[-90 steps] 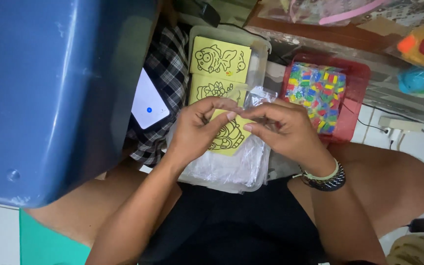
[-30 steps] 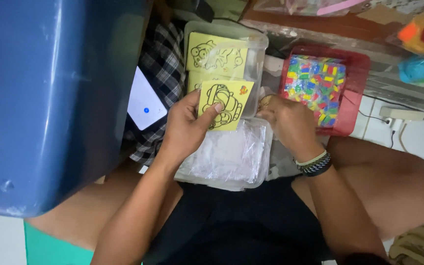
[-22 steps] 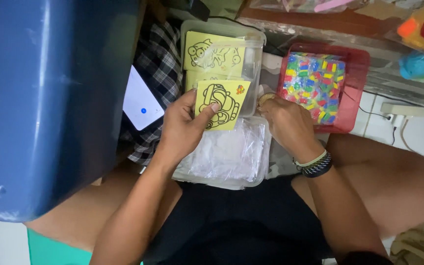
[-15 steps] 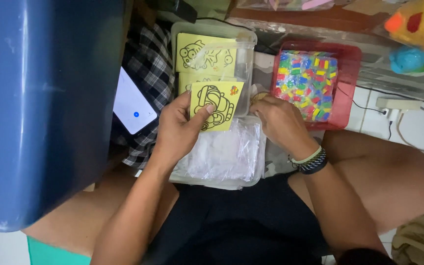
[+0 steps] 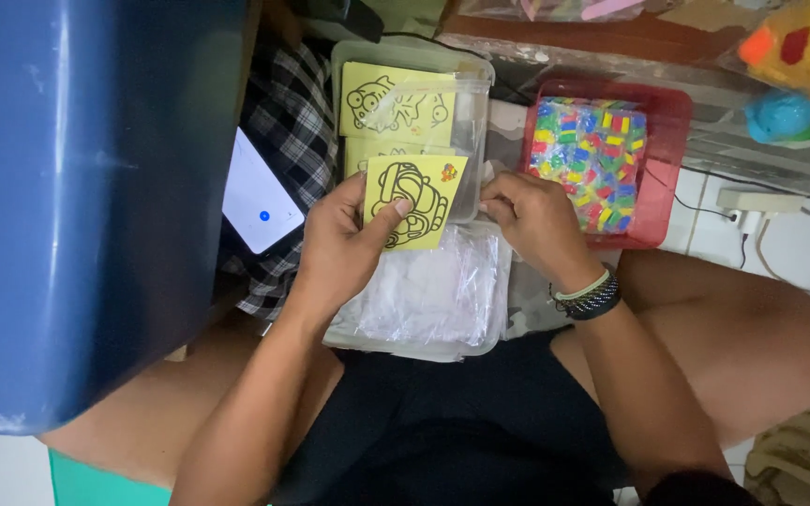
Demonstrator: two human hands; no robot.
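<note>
Currently the left hand [image 5: 344, 245] pinches a yellow picture card [image 5: 413, 201] by its lower left edge, thumb on its face; the card's long axis runs away from the person, tilted slightly right. Just right of the card, the right hand [image 5: 533, 219] is curled, fingertips at the clear plastic container [image 5: 480, 84].

floor: white tiles [image 5: 803, 248] | left: big blue plastic tub [image 5: 86, 187] | top: brown wooden ledge [image 5: 611, 37]
</note>
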